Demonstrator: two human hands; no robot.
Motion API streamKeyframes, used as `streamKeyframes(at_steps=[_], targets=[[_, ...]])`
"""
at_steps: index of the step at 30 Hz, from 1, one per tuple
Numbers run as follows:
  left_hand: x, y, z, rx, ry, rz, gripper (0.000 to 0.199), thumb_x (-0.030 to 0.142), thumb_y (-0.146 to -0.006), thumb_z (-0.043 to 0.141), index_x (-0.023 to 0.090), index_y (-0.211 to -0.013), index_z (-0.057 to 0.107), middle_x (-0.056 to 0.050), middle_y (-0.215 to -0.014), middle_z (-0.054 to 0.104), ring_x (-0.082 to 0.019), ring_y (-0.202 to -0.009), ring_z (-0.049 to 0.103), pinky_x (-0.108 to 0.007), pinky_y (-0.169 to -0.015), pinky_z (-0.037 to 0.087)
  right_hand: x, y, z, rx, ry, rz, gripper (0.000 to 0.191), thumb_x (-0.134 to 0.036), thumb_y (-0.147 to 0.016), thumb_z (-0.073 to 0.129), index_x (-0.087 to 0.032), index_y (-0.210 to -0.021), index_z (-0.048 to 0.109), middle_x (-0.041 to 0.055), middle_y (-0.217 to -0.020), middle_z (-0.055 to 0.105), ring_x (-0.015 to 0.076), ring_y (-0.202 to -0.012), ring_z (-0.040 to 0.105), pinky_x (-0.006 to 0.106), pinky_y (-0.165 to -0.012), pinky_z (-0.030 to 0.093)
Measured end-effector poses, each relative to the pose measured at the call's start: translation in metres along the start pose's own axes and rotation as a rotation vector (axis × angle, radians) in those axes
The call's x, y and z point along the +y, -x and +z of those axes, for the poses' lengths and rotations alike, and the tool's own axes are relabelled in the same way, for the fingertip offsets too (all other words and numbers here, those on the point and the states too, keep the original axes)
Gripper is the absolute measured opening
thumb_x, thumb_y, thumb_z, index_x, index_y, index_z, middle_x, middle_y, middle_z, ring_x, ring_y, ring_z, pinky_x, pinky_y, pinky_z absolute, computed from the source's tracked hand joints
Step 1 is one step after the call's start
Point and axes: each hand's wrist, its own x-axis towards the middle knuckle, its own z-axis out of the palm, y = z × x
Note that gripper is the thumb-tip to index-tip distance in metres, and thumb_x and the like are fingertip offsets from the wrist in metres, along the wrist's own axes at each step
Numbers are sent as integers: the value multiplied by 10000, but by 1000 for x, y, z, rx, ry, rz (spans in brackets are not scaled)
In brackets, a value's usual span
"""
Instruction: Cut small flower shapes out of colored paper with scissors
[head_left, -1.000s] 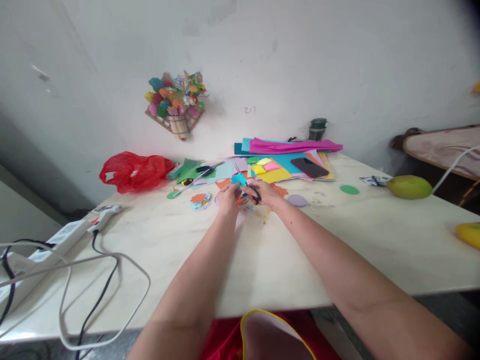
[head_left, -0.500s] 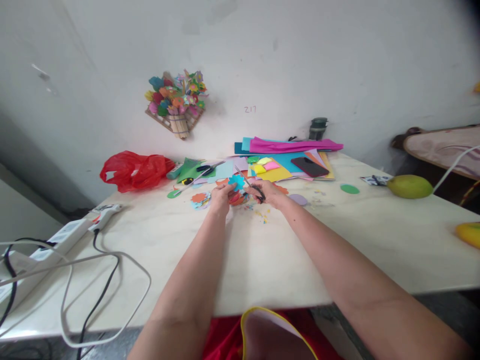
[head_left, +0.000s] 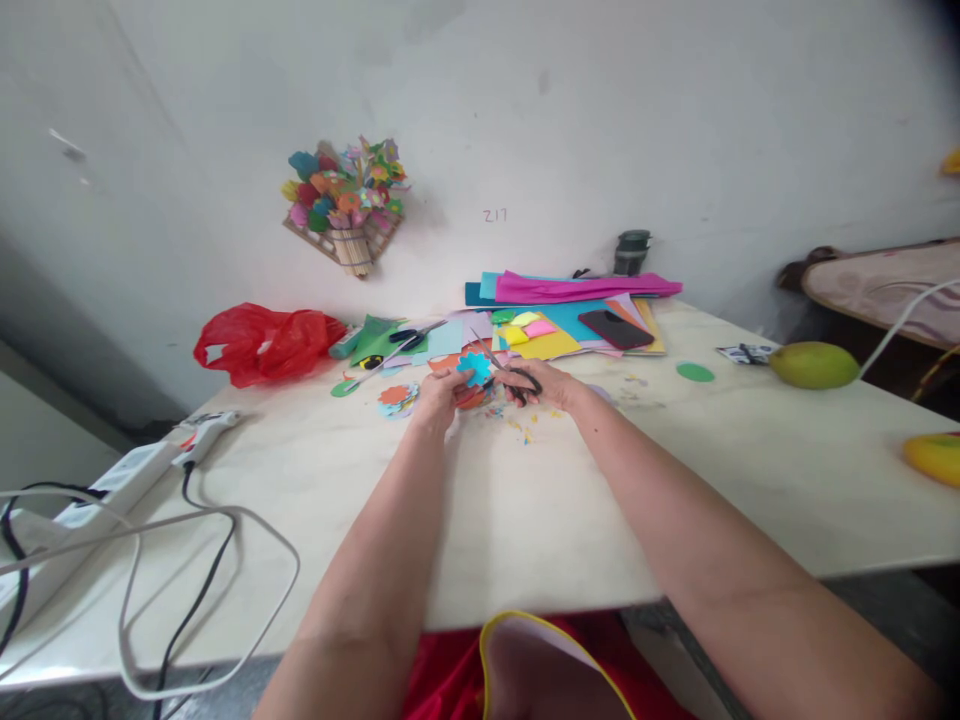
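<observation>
My left hand pinches a blue scalloped paper piece between thumb and fingers above the table. My right hand is closed round the dark handles of a pair of scissors, whose blades point up and left beside the blue piece's right edge. Under and behind the hands lie orange and red paper pieces, partly hidden. Small paper scraps are scattered just in front. Left of my left hand is a stack of orange and blue scalloped pieces.
Coloured sheets and a phone lie at the back. A red plastic bag and second scissors are left of them. Power strips with cables occupy the left; a green mango sits right.
The view has shifted slightly. The scissors' handles have spread wider in my right hand, with the blades still beside the blue piece. My left hand keeps its hold.
</observation>
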Motion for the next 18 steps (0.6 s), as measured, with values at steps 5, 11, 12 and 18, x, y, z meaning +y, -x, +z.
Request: streamKeyframes(at_steps=[5, 11, 12, 18], targets=[[-1, -2, -2, -10, -9, -12, 358, 179, -532, 954, 170, -612, 605, -25, -638, 706, -161, -619, 691, -310, -701, 625, 4, -2, 0, -16, 25, -14, 389, -439, -832, 822, -163, -660, 609, 16, -590, 658, 92, -434, 558, 180, -340, 286], [-2, -2, -4, -13, 17, -20, 333, 155, -561, 952, 169, -668, 637, -17, -660, 711, -199, -656, 734, -383, -792, 645, 15, -16, -3, 251, 66, 42, 329, -395, -716, 894, -194, -673, 636, -52, -456, 526, 101, -383, 445, 226, -384, 360], [-2, -2, -5, -14, 21, -19, 342, 158, -565, 956, 171, -659, 627, -12, -651, 704, -200, -659, 736, -390, -807, 645, 16, -17, -5, 313, 166, 36, 333, -407, -694, 903, -198, -656, 648, -62, -437, 501, 100, -382, 427, 228, -395, 354], [-2, -1, -6, 15, 19, -10, 360, 189, -564, 981, 167, -647, 632, -25, -644, 704, -209, -678, 745, -377, -820, 642, 6, -8, -5, 406, 810, 69, 235, -405, -686, 904, -224, -806, 814, 37, -784, 782, 216, -793, 720, 251, -611, 456]])
